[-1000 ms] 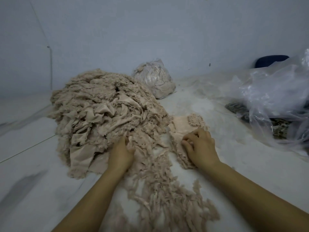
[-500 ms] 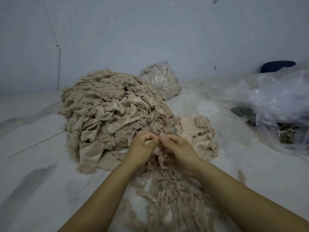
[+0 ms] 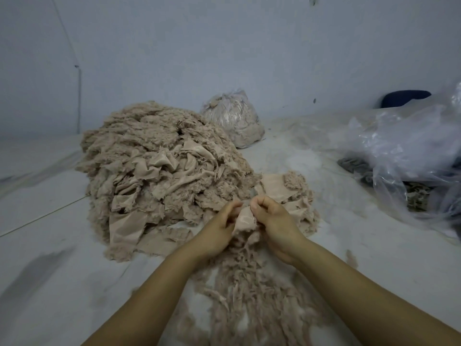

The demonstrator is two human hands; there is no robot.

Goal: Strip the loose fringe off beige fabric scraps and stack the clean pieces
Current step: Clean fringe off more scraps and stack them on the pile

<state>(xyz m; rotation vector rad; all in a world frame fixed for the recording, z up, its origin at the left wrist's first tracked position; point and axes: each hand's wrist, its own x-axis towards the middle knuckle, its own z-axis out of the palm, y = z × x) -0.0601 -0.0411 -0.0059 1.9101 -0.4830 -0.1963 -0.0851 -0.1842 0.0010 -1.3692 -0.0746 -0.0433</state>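
A big heap of beige fabric scraps [image 3: 159, 176] with fuzzy fringe fills the floor at centre left. In front of it my left hand [image 3: 219, 228] and my right hand [image 3: 273, 221] both pinch the top edge of one beige scrap [image 3: 245, 219], held up between them. Its fringed lower edge hangs down between my wrists. A low stack of beige pieces [image 3: 284, 193] lies just behind my right hand. Stripped fringe [image 3: 249, 295] is strewn on the floor under my forearms.
A tied clear bag stuffed with beige fluff [image 3: 234, 121] stands by the wall behind the heap. Crumpled clear plastic [image 3: 409, 156] over dark cloth lies at the right, with a dark blue object [image 3: 404, 97] behind it. The floor is pale tile.
My left hand left the heap and my right hand left the stack. They came together holding one scrap, now lifted a little and spread between them.
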